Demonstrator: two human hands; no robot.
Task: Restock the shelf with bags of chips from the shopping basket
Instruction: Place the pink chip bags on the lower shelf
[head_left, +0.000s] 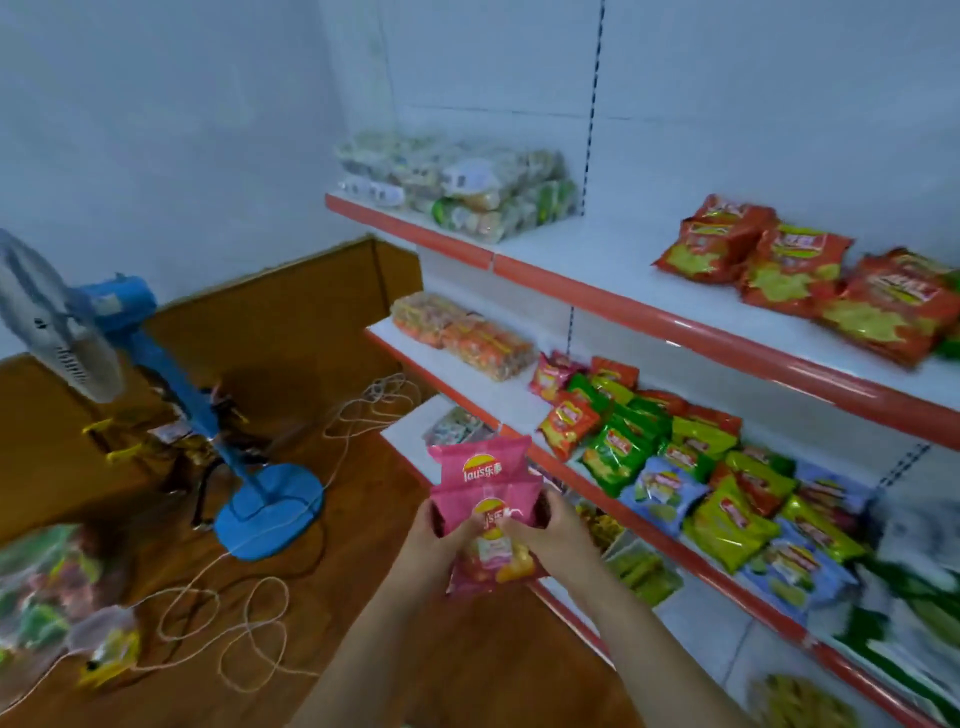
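Two pink chip bags (485, 499) are stacked between my hands in front of the shelving. My left hand (434, 538) grips their left edge and my right hand (545, 525) grips their right edge. The middle shelf (488, 389) to the right carries red, green, blue and yellow chip bags (670, 457). Red chip bags (800, 270) lie on the upper shelf (597, 249). The view is blurred, and I cannot clearly make out a shopping basket; a blurred heap of colourful packets (41, 587) sits on the floor at the far left.
A blue standing fan (156, 374) stands on the wooden floor to the left, with white cord (249, 613) looped around its base. Packs of wrapped snacks (457, 182) fill the left end of the upper shelf. Lower shelves hold more packets.
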